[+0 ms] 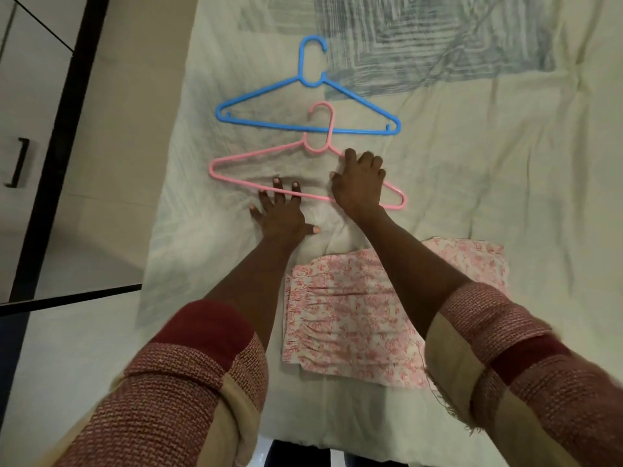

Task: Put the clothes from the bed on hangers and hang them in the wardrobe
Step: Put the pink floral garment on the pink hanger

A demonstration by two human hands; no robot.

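Sleeves (175, 392), woven red/cream w/ maroon bands, sit nearest the lens, pushed up both forearms; frayed threads at the right cuff.

Hands:
- Left hand (281, 214): flat, fingers straight and spread, palm down on the bed sheet (472, 170). Two fingertips reach across the bottom bar of the pink hanger (269, 160); grips nothing.
- Right hand (359, 182): palm down over the pink hanger's right shoulder arm, fingers bent at the knuckles. Cannot tell whether the fingers wrap the plastic or only press on it.

Task items:
- Pink hanger: thin moulded plastic, triangular, lies flat mid-bed. Its hook overlaps the bottom bar of the blue hanger (303, 106).
- Blue hanger: same shape, thicker plastic, small notch pegs near both ends of the bar, flat on the sheet farther from the person, apart from both hands.
- Folded garment (344, 318): white cloth w/ pink floral print, gathered band along one edge, roughly square fold. Lies on the near part of the bed between the forearms, partly under the right forearm; neither hand touches it.

Surface/room: sheet is pale cream, creased, w/ a grey-blue striped geometric print at the far end. Left of the bed: light floor, then a wardrobe (30, 129) w/ pale door panels, dark frame and a dark bar handle.
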